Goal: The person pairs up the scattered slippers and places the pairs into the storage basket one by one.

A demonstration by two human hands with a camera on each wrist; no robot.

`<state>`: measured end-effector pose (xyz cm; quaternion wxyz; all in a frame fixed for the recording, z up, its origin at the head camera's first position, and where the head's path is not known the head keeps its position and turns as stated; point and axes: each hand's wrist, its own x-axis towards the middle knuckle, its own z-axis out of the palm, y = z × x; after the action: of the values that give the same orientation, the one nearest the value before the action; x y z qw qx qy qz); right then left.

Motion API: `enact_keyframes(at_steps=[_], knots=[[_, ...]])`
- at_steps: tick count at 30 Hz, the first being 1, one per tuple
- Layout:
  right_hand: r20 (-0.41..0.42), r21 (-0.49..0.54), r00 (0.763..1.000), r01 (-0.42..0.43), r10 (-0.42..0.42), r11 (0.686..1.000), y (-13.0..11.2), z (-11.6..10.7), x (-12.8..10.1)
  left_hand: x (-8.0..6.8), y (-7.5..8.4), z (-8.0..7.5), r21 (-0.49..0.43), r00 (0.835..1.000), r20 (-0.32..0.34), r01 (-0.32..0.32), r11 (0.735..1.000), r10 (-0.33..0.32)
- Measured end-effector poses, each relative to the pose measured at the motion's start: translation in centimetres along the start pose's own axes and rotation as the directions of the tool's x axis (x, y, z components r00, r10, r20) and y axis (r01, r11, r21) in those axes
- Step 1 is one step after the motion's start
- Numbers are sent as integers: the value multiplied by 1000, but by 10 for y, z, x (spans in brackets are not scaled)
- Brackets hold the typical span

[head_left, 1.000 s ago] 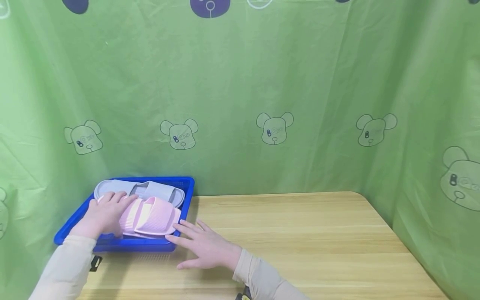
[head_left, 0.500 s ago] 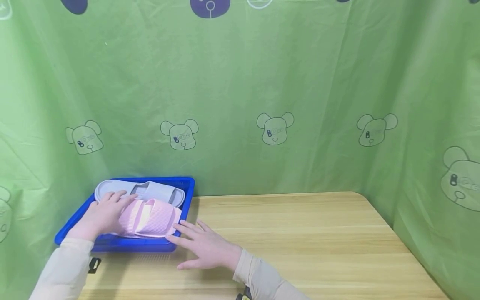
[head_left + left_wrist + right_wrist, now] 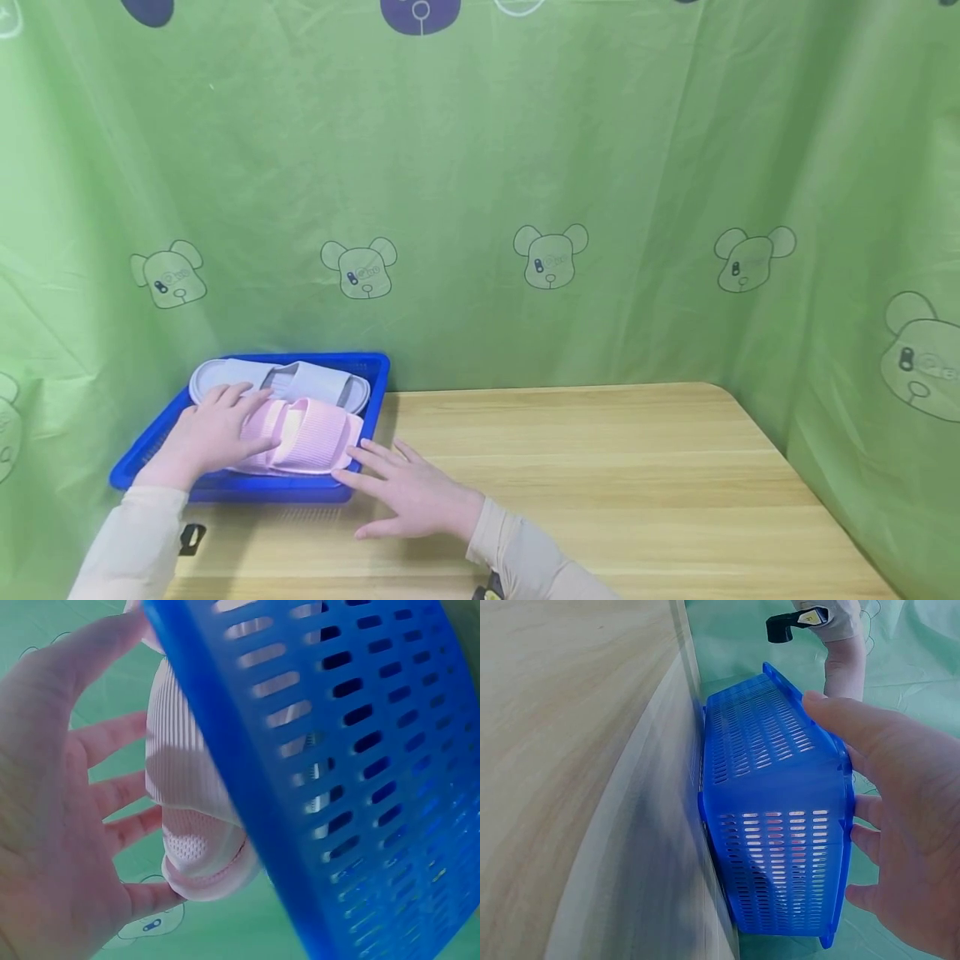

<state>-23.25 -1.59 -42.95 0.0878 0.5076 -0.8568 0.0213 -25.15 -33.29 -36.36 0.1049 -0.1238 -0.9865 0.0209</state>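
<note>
A blue plastic basket (image 3: 270,492) with slotted walls stands at the left of the table. Inside it, a pair of pink ribbed slippers (image 3: 324,435) lies along the near side, and a pair of pale grey slippers (image 3: 318,383) lies behind. My left hand (image 3: 206,435) is spread over the left part of the pink slippers, its fingers extended and thumb pointing right. In the left wrist view, its fingertips reach the side of the pink slippers (image 3: 180,742). My right hand (image 3: 420,493) has its fingers spread, with the fingertips right at the basket's near right corner.
The wooden table (image 3: 600,483) extends to the right of the basket. A green curtain (image 3: 480,183) printed with bear heads hangs behind and on both sides. A black wrist device (image 3: 795,622) shows on the left sleeve in the right wrist view.
The pink slippers have settled slightly lower and nearer in the basket. My left thumb has swung out to the right over them. The right hand has stayed still.
</note>
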Motion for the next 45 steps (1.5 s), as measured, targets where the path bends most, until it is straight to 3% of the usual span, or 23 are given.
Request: enact_keyframes(at_steps=[24, 45], knots=[[3, 0, 1000, 0, 0, 1000, 0, 2, 1, -9, -1, 24, -83, 993, -85, 69, 994, -76], [3, 5, 1000, -5, 5, 1000, 0, 4, 1, -12, -9, 44, -172, 990, -96, 87, 981, -105]])
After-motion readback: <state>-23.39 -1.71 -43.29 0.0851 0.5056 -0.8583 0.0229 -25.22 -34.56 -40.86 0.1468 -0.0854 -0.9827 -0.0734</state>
